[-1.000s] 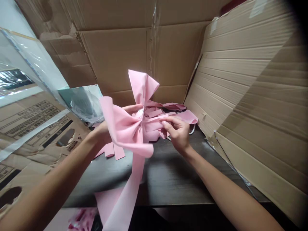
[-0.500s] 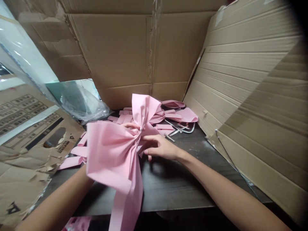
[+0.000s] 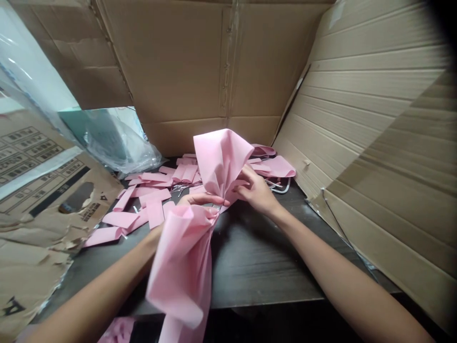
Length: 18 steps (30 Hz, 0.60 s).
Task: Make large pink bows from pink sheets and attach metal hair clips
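A large pink fabric bow [image 3: 178,262] is held up over the dark table, its middle gathered tight. One loop stands upright at the back, and a wide loop and tails hang toward me past the table's front edge. My left hand [image 3: 200,200] is closed round the gathered middle, fingers pinching beside a small shiny spot. My right hand [image 3: 257,193] is closed at the far right of the upright loop, thumb and fingers on the pink fabric there. Some of its fingertips are hidden behind the loop.
Several folded pink strips [image 3: 121,219] lie across the dark table [image 3: 264,271] at left and back. Metal clips [image 3: 273,183] and a bent grey rod [image 3: 285,186] lie at back right. Cardboard panels [image 3: 178,66] wall the back and sides; clear plastic [image 3: 124,147] bulges in at left.
The bow has turned and its upright loop moved right. My left hand has come into view at the gathered middle. My right hand has moved up and right, from the middle to the loop's side.
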### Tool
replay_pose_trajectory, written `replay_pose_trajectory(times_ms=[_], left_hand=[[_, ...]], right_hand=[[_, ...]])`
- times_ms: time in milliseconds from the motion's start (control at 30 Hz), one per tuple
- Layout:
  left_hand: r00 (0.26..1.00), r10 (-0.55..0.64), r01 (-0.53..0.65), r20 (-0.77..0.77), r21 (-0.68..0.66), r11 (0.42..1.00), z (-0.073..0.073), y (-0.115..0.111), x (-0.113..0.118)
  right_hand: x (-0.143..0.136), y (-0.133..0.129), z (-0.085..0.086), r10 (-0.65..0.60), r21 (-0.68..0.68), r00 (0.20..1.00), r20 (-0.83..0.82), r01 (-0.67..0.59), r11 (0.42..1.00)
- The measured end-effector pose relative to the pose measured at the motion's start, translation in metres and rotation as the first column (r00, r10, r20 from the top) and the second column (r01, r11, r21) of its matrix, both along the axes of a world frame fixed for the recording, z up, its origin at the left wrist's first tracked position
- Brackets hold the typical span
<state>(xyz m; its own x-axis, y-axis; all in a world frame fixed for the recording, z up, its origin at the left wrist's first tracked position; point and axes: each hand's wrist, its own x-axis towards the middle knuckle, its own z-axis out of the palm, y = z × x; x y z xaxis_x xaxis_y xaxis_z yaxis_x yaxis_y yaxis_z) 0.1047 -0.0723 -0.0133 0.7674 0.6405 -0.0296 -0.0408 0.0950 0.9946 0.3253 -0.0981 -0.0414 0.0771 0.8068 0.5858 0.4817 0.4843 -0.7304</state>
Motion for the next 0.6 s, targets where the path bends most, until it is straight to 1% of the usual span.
replay_pose_trajectory(times_ms=[67,167,267,367,433,467,533,600], left_hand=[[0.995,0.096,-0.096,0.015,0.012,0.995,-0.006,-0.004,0.003],[0.977,0.198,-0.203,0.076,0.065,0.977,-0.01,-0.005,0.006],[0.954,0.257,-0.274,0.157,0.097,0.957,-0.013,-0.004,0.006],[0.942,0.279,-0.306,0.187,0.134,0.943,-0.017,-0.005,0.005],[0.942,0.281,-0.313,0.184,0.173,0.934,-0.02,-0.006,0.004],[0.941,0.29,-0.323,0.176,0.196,0.926,-0.021,-0.007,0.004],[0.934,0.324,-0.353,0.154,0.242,0.904,-0.022,-0.007,0.005],[0.931,0.342,-0.365,0.131,0.253,0.896,-0.022,-0.007,0.005]], right_hand=[[0.003,0.001,-0.002,-0.08,-0.005,0.994,0.076,0.081,0.997],[0.005,0.001,-0.003,-0.139,-0.01,0.975,0.173,0.143,0.99],[0.001,-0.004,-0.001,-0.145,0.011,0.969,0.201,0.145,0.989],[-0.007,-0.012,0.003,-0.134,0.046,0.969,0.208,0.127,0.991],[-0.012,-0.016,0.006,-0.133,0.06,0.976,0.174,0.124,0.99],[-0.014,-0.018,0.007,-0.127,0.057,0.983,0.129,0.121,0.991],[-0.017,-0.021,0.009,-0.094,0.025,0.996,-0.003,0.094,0.995],[-0.019,-0.022,0.011,-0.048,-0.028,0.989,-0.137,0.044,0.999]])
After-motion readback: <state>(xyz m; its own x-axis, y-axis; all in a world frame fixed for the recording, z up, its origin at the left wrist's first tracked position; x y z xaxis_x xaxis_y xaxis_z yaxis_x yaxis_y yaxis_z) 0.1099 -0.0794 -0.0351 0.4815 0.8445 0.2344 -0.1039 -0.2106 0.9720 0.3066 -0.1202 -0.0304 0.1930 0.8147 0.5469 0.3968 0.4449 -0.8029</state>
